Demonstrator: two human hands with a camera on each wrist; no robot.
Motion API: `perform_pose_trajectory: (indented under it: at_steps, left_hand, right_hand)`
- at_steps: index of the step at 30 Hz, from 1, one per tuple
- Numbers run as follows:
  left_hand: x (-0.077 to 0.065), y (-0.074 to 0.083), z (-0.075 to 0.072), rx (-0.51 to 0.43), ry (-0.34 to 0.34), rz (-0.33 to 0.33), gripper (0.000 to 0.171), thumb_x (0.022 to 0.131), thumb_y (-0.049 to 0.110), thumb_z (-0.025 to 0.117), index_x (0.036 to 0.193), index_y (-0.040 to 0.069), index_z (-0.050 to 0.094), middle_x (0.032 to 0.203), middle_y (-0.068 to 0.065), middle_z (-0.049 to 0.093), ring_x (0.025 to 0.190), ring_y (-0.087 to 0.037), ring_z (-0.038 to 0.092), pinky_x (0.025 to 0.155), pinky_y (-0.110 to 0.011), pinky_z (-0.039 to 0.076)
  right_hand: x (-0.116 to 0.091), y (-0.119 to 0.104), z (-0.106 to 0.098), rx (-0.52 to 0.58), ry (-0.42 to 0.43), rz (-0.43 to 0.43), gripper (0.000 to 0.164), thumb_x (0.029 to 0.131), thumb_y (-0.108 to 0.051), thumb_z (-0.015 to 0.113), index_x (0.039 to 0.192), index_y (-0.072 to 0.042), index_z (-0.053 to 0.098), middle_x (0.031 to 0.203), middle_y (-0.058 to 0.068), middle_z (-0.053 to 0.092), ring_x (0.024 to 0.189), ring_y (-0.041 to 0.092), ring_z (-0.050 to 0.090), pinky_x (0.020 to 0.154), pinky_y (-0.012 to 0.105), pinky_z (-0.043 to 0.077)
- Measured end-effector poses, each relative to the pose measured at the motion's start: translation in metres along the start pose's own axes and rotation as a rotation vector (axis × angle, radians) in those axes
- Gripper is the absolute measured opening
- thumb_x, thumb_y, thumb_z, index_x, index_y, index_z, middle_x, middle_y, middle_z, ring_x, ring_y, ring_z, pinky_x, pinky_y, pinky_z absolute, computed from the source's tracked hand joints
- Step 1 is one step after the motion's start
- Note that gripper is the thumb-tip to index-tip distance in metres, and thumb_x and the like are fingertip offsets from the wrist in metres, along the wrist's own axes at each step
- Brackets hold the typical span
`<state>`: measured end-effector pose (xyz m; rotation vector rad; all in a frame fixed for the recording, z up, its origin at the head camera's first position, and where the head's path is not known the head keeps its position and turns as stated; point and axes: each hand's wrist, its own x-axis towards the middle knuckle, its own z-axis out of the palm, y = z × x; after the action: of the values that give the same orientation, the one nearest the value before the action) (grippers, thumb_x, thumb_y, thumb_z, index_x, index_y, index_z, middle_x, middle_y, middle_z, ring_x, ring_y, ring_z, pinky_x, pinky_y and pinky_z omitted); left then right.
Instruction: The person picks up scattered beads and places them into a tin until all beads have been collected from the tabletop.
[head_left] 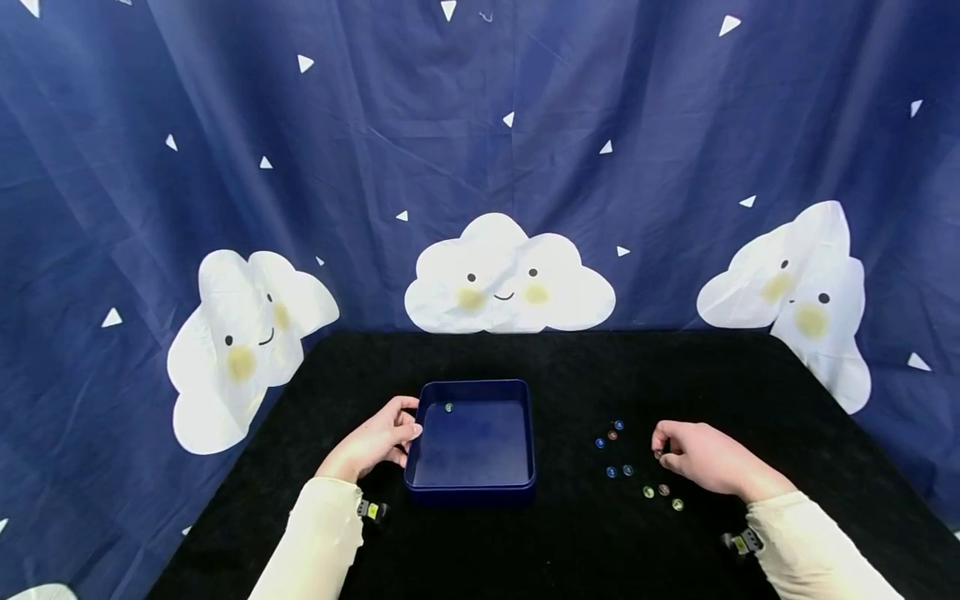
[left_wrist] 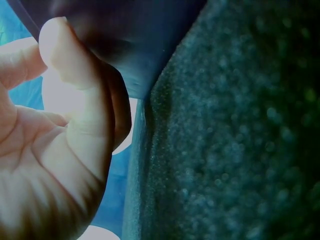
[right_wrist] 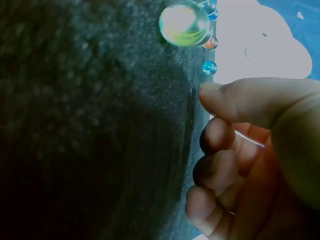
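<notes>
A square dark blue tray (head_left: 472,437) sits on the black cloth, one greenish marble (head_left: 449,407) inside near its far left corner. My left hand (head_left: 378,439) grips the tray's left side, thumb at the rim; the left wrist view shows the thumb and fingers (left_wrist: 75,75) against the dark wall. To the right, my right hand (head_left: 705,457) pinches a small reddish-brown marble (head_left: 658,454) between thumb and fingertips, low over the cloth. In the right wrist view that marble is hidden by the thumb (right_wrist: 240,100), while a green-yellow marble (right_wrist: 184,25) looms close.
Between tray and right hand lie several loose marbles: blue marbles (head_left: 612,472) farther left, an orange marble (head_left: 612,435) among them, and a green marble (head_left: 648,492) close to a brownish marble (head_left: 663,490) nearer me. A blue curtain (head_left: 480,125) with white clouds hangs behind the table.
</notes>
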<state>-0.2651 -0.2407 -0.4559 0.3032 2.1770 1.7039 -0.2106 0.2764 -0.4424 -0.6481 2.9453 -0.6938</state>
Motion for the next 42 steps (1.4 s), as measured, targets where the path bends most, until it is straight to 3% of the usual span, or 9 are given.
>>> perform_pose_trajectory:
  at_steps: [18, 29, 42]
  left_hand:
    - [-0.004, -0.004, 0.001, 0.008, 0.002, -0.019, 0.053, 0.099, 0.007, 0.058, 0.144, -0.002, 0.031, 0.094, -0.014, 0.051, 0.071, -0.020, 0.055, 0.059, -0.035, 0.057]
    - [-0.004, -0.001, 0.002, 0.004, -0.002, -0.008, 0.053, 0.099, 0.006, 0.058, 0.144, -0.002, 0.030, 0.093, -0.013, 0.051, 0.071, -0.020, 0.054, 0.058, -0.034, 0.056]
    - [-0.002, 0.001, 0.002, 0.005, 0.009, -0.016, 0.054, 0.099, 0.007, 0.058, 0.145, -0.001, 0.031, 0.096, -0.014, 0.052, 0.072, -0.020, 0.054, 0.058, -0.033, 0.056]
  right_hand:
    - [0.007, -0.023, 0.005, -0.006, 0.098, -0.020, 0.019, 0.090, -0.014, 0.073, 0.093, -0.029, 0.062, 0.063, -0.017, 0.045, 0.056, 0.000, 0.043, 0.058, 0.026, 0.040]
    - [0.017, -0.055, 0.010, 0.064, 0.103, -0.018, 0.012, 0.093, -0.016, 0.070, 0.101, -0.024, 0.065, 0.060, -0.015, 0.047, 0.043, 0.003, 0.047, 0.051, 0.025, 0.043]
    - [0.036, -0.093, 0.020, 0.081, 0.153, -0.096, 0.009, 0.092, -0.028, 0.073, 0.095, -0.033, 0.066, 0.058, -0.017, 0.044, 0.047, 0.001, 0.041, 0.050, 0.024, 0.039]
